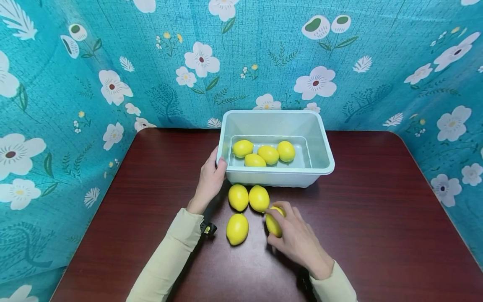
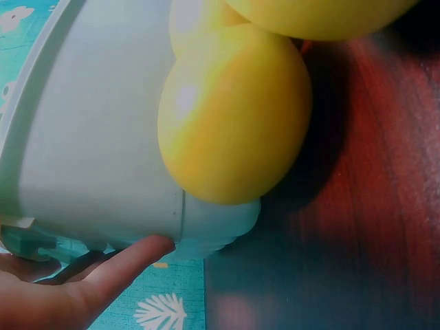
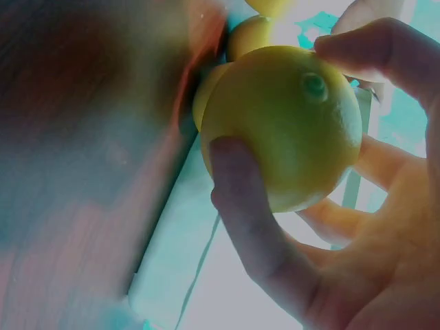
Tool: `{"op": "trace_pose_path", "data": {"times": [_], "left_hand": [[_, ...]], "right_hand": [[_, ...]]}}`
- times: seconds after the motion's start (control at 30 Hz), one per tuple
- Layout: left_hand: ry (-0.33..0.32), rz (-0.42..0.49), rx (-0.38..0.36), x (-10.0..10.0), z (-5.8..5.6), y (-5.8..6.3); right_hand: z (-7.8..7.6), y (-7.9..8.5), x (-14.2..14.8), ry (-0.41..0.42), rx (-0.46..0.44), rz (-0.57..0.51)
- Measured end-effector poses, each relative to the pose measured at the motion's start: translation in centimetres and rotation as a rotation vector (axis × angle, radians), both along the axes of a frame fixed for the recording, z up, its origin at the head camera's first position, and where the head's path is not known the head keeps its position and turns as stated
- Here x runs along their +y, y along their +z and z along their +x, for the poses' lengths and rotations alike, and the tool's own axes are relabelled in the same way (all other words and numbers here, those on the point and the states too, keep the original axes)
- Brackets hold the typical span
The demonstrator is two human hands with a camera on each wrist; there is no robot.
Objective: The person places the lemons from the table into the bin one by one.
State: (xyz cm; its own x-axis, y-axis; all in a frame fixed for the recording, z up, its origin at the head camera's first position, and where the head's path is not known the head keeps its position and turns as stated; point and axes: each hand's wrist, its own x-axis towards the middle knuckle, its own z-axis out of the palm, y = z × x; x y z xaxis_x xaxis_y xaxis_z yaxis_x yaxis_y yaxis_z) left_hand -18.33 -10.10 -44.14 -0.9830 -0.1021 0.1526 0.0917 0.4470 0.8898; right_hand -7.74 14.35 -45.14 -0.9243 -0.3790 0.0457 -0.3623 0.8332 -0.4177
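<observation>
A pale blue plastic bin (image 1: pixel 275 178) stands at the back of the table, with several yellow lemons (image 1: pixel 268 155) inside it. My left hand (image 1: pixel 208 182) holds the bin at its front left corner. In the left wrist view the thumb (image 2: pixel 130 271) lies against the bin's outer wall. My right hand (image 1: pixel 299 239) grips a lemon (image 1: pixel 272 224) in front of the bin. Seen from the right wrist, thumb and fingers are around that lemon (image 3: pixel 282 130). Left of it lie three more lemons: two side by side (image 1: pixel 238 198) near the bin, one (image 1: pixel 237 229) closer to me.
The dark reddish-brown table (image 1: pixel 377 218) extends to both sides of the bin. A turquoise flowered cloth (image 1: pixel 249 50) hangs behind the table and along its sides. A small black device (image 1: pixel 208 228) is on the left wrist.
</observation>
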Motion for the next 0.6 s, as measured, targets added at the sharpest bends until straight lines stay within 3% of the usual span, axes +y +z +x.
{"op": "trace_pose_path", "data": {"times": [0.6], "left_hand": [[0.005,-0.023,0.012,0.0,0.0,0.0]], "right_hand": [[-0.3,1.1,0.4,0.023,0.125,-0.053]]}}
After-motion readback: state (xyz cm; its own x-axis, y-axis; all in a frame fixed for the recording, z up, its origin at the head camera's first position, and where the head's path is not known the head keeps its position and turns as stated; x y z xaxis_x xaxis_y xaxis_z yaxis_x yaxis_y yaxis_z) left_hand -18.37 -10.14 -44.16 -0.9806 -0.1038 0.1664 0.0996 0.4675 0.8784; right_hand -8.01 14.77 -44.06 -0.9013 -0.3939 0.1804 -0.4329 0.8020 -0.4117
